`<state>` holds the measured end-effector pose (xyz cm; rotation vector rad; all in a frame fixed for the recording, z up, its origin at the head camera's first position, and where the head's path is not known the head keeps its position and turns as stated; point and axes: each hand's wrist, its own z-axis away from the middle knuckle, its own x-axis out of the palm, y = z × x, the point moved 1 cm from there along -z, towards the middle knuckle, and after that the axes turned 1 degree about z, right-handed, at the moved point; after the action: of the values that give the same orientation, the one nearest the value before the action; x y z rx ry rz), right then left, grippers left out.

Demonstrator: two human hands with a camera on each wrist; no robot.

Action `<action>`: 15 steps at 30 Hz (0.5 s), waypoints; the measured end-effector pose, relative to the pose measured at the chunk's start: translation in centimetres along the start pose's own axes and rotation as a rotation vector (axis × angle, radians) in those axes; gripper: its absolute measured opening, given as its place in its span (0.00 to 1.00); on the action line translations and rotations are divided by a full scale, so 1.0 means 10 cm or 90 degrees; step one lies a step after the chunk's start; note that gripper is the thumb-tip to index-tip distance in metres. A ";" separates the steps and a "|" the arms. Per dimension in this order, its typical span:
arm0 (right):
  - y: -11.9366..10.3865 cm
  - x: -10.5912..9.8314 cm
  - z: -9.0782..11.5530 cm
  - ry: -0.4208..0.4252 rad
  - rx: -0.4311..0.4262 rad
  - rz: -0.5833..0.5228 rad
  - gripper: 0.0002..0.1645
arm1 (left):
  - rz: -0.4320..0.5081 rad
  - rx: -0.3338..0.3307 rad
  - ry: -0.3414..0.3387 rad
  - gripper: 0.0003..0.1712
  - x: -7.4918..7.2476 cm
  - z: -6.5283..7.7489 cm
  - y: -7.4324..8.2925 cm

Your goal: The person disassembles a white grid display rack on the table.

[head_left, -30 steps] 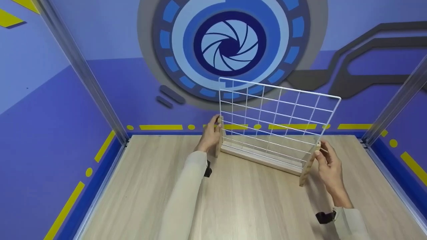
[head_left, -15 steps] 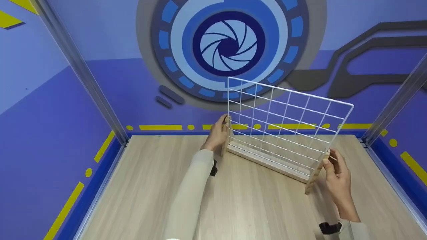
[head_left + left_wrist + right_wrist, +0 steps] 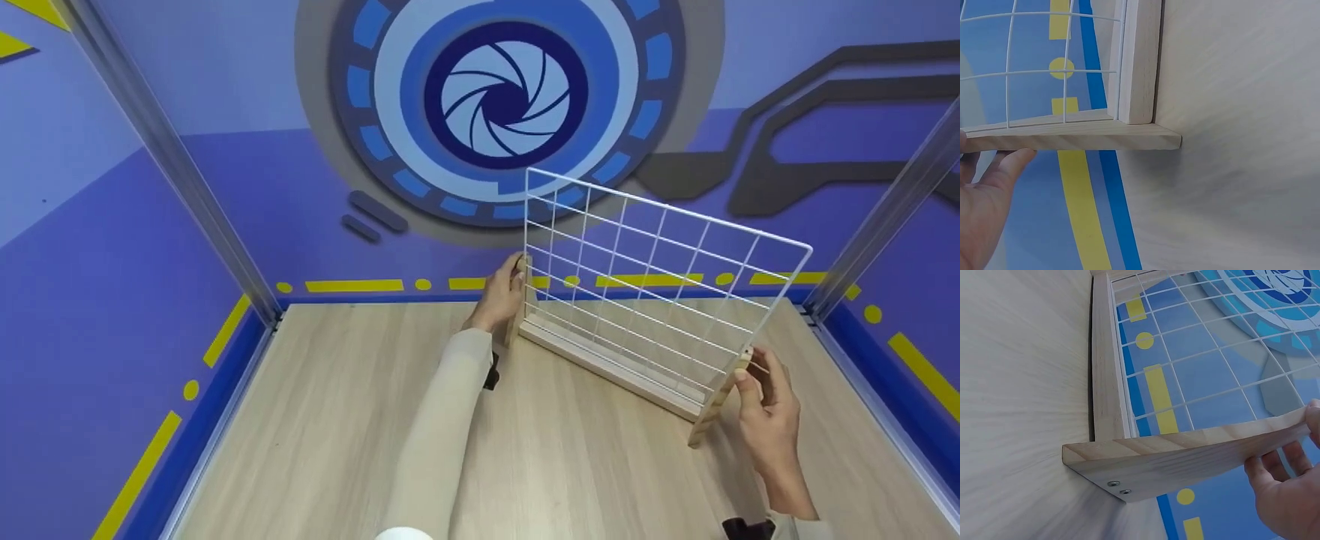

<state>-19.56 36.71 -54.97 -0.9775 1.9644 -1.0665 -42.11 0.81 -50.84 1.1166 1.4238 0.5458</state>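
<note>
A white wire grid panel (image 3: 667, 205) stands upright in a wooden frame with a low base rail (image 3: 611, 367). It sits at an angle on the table, its right end nearer to me. My left hand (image 3: 499, 296) grips the upper part of the left wooden end piece (image 3: 1078, 138). At the other end, my right hand (image 3: 774, 424) pinches the top of the right end piece (image 3: 1185, 464) between thumb and fingers. Two screw heads (image 3: 1113, 484) show low on that piece's outer face. Some left fingertips are hidden behind the wood.
The light wooden table (image 3: 352, 420) ends at a blue back wall (image 3: 247, 195) with a round printed design. Metal posts (image 3: 172, 165) rise at both back corners, and a blue side wall (image 3: 67, 337) bounds the left.
The grid stand has shifted right and turned, its right end coming nearer to me. Both hands have moved along with it, keeping their holds on the end pieces.
</note>
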 end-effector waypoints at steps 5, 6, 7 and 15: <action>-0.17 -0.01 0.09 0.029 0.001 0.023 0.31 | -0.024 0.018 0.006 0.26 0.08 -0.05 0.04; -0.21 -0.01 0.11 0.036 -0.002 0.022 0.31 | -0.028 0.024 0.008 0.26 0.10 -0.06 0.05; -0.23 -0.02 0.13 0.043 -0.008 0.022 0.30 | -0.032 0.030 0.008 0.26 0.12 -0.07 0.05; -0.08 -0.05 0.19 0.081 -0.015 0.026 0.31 | -0.034 0.013 -0.004 0.27 0.24 -0.08 0.11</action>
<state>-17.49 36.17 -54.94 -0.8970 2.0954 -1.1093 -42.21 3.52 -50.92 1.0919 1.4530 0.4909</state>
